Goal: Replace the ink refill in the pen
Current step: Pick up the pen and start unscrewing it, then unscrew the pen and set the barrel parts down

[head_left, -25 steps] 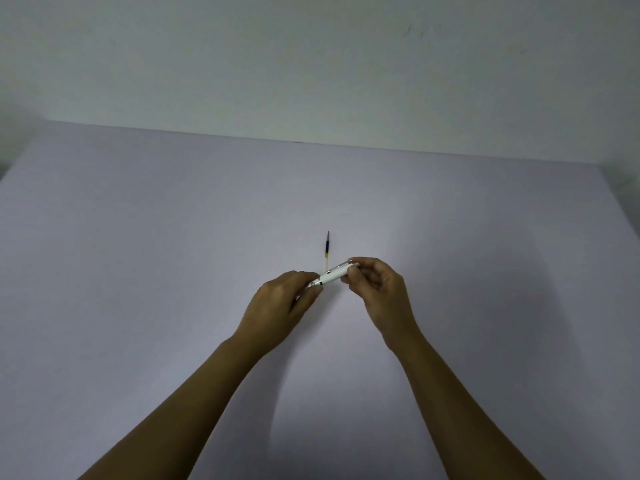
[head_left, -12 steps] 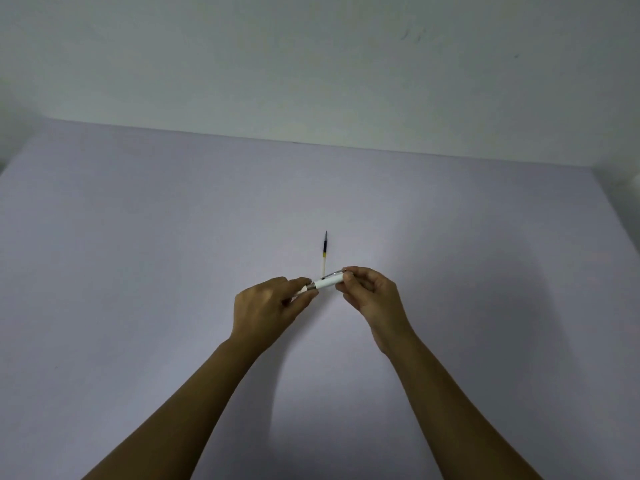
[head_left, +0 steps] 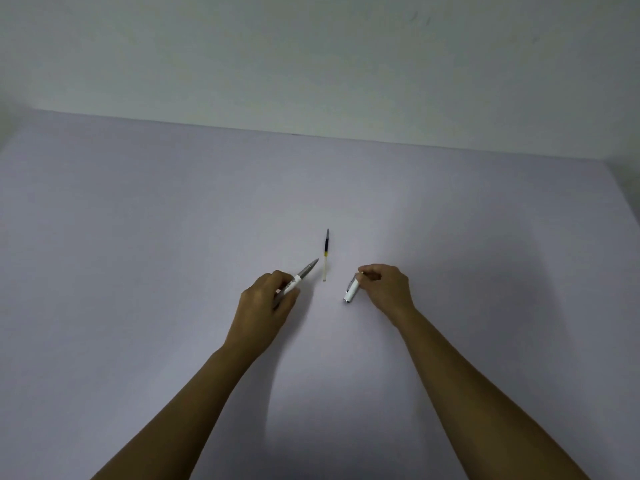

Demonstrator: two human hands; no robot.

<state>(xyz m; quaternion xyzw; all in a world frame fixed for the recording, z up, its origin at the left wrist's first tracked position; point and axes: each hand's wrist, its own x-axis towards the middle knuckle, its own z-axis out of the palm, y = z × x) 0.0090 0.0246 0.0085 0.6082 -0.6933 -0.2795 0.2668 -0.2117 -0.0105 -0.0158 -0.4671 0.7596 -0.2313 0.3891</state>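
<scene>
My left hand (head_left: pixel 266 303) grips the white pen body (head_left: pixel 300 275), whose grey tip section points up and to the right. In my right hand (head_left: pixel 386 289) is the white pen cap (head_left: pixel 352 289), held by its upper end, its open end hanging down to the left just above the table. Between the two hands a loose ink refill (head_left: pixel 325 254) lies on the table, dark at its far end and pale yellow at its near end. Neither hand touches the refill.
The pale lilac table (head_left: pixel 173 237) runs back to a plain white wall (head_left: pixel 311 64). Its right edge shows at the far right.
The pen was held in one piece between both hands. The cap has come off, and my hands have moved apart, left with the body, right with the cap.
</scene>
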